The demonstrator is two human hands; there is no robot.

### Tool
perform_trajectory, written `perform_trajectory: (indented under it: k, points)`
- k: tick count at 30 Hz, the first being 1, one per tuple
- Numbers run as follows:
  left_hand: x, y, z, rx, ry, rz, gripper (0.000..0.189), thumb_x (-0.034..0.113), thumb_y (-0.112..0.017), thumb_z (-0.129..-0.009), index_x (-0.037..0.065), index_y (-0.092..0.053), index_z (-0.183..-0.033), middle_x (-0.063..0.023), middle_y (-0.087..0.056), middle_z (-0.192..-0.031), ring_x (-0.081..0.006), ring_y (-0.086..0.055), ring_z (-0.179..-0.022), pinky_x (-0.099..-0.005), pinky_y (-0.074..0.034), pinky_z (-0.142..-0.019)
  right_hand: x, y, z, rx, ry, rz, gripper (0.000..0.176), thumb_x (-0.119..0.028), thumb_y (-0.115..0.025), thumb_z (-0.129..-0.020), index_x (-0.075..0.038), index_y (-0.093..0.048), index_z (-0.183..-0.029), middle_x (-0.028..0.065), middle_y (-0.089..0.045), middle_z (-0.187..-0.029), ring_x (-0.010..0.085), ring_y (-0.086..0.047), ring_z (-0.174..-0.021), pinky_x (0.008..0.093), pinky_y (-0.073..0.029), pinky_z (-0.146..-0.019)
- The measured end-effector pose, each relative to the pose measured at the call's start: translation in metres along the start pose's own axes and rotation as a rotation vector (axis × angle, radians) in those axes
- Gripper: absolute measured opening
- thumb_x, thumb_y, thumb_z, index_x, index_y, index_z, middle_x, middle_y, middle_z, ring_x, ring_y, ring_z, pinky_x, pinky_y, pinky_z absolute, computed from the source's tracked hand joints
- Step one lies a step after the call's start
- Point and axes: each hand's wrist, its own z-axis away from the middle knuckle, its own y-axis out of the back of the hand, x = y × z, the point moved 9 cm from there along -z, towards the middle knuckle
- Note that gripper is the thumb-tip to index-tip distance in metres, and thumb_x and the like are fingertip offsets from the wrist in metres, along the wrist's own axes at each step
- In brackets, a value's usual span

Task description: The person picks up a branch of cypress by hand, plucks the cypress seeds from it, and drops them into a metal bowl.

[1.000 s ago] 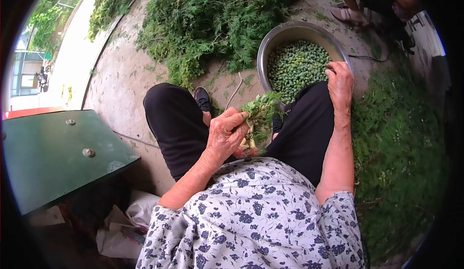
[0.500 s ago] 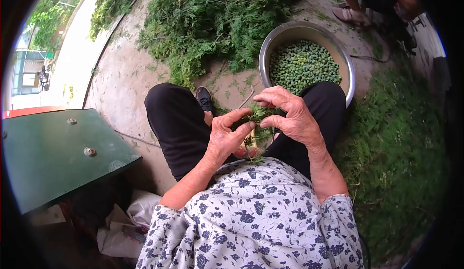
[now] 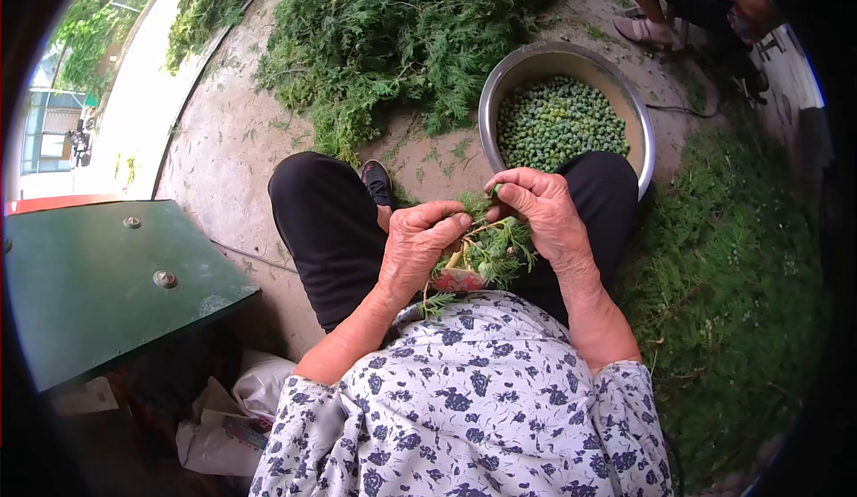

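Above my lap, my left hand (image 3: 420, 249) pinches a small green sprig (image 3: 495, 249) by its stem between thumb and fingers. Feathery leaves and a few round green cones hang from the sprig between my hands. My right hand (image 3: 544, 216) is closed at the sprig's upper right, with a small green cone (image 3: 495, 190) between thumb and forefinger. Just beyond my right knee stands a wide metal bowl (image 3: 639, 120), holding many small green cones (image 3: 558, 122).
Cut green branches (image 3: 393, 37) are heaped ahead, and more branches (image 3: 723, 292) lie at the right. A green board (image 3: 116, 274) with bolts is at the left, above a white sack (image 3: 219, 426). Another person (image 3: 669, 2) is at the upper right.
My right hand has closed into a pinch and tilted. The sprig now spreads out lower and further right, showing more leaves and cones.
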Motion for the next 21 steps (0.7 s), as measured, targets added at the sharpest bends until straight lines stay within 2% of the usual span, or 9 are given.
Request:
perform_trajectory:
  k: [3,6,10,12,15,21]
  points:
    - [-0.011,0.003,-0.005,0.007,0.008,0.159,0.016,0.01,-0.063,-0.082,-0.002,-0.065,-0.091,0.0021,-0.058,-0.067,-0.0028,-0.048,-0.057,-0.0171,-0.038,-0.051,-0.01,-0.002,0.0,-0.029,0.096,0.029,0.02,-0.01,-0.061,-0.084,0.004,-0.057,-0.098,0.006,-0.06,-0.087,0.013,-0.061,-0.078,0.0236,-0.049,-0.071]
    - [-0.011,0.001,-0.005,0.008,0.0,0.124,0.017,0.012,-0.063,-0.083,-0.002,-0.064,-0.093,0.0015,-0.059,-0.069,-0.0027,-0.049,-0.059,-0.017,-0.04,-0.053,-0.004,-0.002,-0.002,-0.053,0.064,0.028,0.023,-0.011,-0.063,-0.083,0.004,-0.057,-0.099,0.0052,-0.059,-0.089,0.011,-0.059,-0.08,0.0226,-0.048,-0.073]
    - [-0.004,0.0,-0.003,-0.022,-0.059,0.027,0.018,0.013,-0.063,-0.083,-0.002,-0.064,-0.093,0.0011,-0.06,-0.071,-0.0029,-0.051,-0.061,-0.0175,-0.042,-0.055,0.006,0.003,-0.004,-0.035,0.001,0.121,0.023,-0.01,-0.063,-0.082,0.004,-0.057,-0.099,0.0041,-0.059,-0.088,0.0093,-0.058,-0.08,0.0217,-0.047,-0.074]
    - [0.0,-0.001,-0.002,-0.035,-0.064,-0.009,0.018,0.013,-0.063,-0.083,-0.002,-0.064,-0.093,0.0011,-0.06,-0.071,-0.0031,-0.051,-0.061,-0.0178,-0.043,-0.056,0.017,-0.004,-0.004,-0.149,-0.089,0.092,0.023,-0.009,-0.064,-0.081,0.003,-0.057,-0.1,0.0038,-0.06,-0.09,0.0087,-0.057,-0.081,0.0215,-0.047,-0.074]
    - [0.0,-0.003,-0.003,-0.067,-0.066,-0.015,0.018,0.013,-0.063,-0.083,-0.003,-0.064,-0.092,0.0007,-0.06,-0.071,-0.0035,-0.051,-0.061,-0.0182,-0.043,-0.056,0.018,-0.012,-0.001,-0.138,-0.155,-0.005,0.025,-0.007,-0.067,-0.077,0.001,-0.057,-0.099,0.0011,-0.059,-0.084,0.0073,-0.056,-0.08,0.0203,-0.047,-0.073]
    - [-0.001,-0.006,-0.004,-0.062,-0.044,-0.032,0.018,0.013,-0.063,-0.083,-0.003,-0.064,-0.091,0.0002,-0.06,-0.07,-0.0041,-0.052,-0.062,-0.0185,-0.043,-0.056,0.019,-0.011,-0.007,-0.132,-0.064,-0.035,0.021,-0.001,-0.069,-0.074,-0.001,-0.058,-0.093,-0.0001,-0.059,-0.08,0.0073,-0.056,-0.075,0.0205,-0.047,-0.069]
